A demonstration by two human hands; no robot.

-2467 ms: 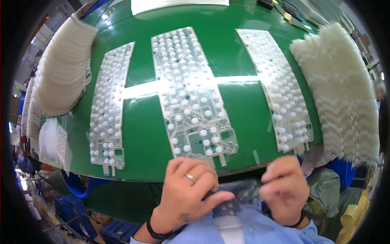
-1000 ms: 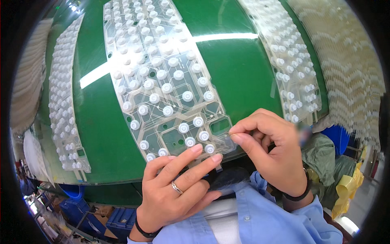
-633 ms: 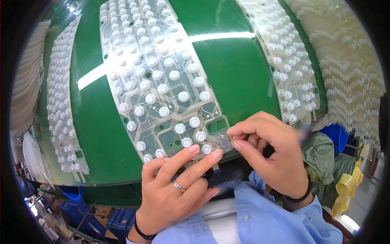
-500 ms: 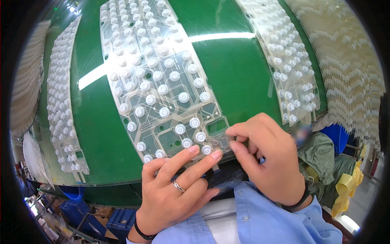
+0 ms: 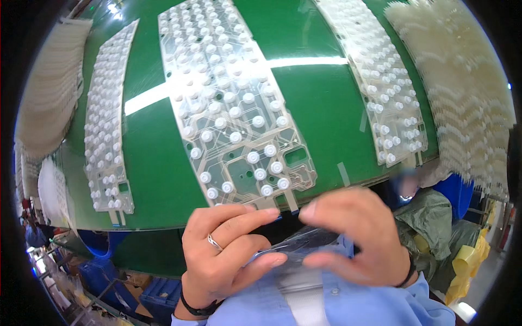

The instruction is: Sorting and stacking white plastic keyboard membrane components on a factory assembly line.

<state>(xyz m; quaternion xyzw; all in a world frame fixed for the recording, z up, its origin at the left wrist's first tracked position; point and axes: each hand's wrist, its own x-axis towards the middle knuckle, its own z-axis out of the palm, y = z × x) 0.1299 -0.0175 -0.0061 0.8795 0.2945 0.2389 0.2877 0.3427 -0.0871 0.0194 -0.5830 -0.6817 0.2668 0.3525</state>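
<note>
A clear keyboard membrane sheet, printed with pale traces and dotted with white rubber domes, lies on the green tabletop. Two short flat tails stick out from its near edge. My left hand is at that edge, its fingertips beside the tails and its thumb apart below. A ring is on one of its fingers. To the right, my right hand is just off the sheet's lower right corner, thumb and fingers spread with nothing between them; motion blurs it. Dark, shiny clear plastic shows between the hands, below the table edge.
More domed membrane sheets lie at the left and in a stack at the right. Thick piles of pale sheets stand at the far left and far right. Blue bins and a green plastic bag are below the table.
The right hand has left the sheet's lower right corner and opened from a pinch. My left fingertips have slid off the domes to the near edge. The whole view has shifted a little.
</note>
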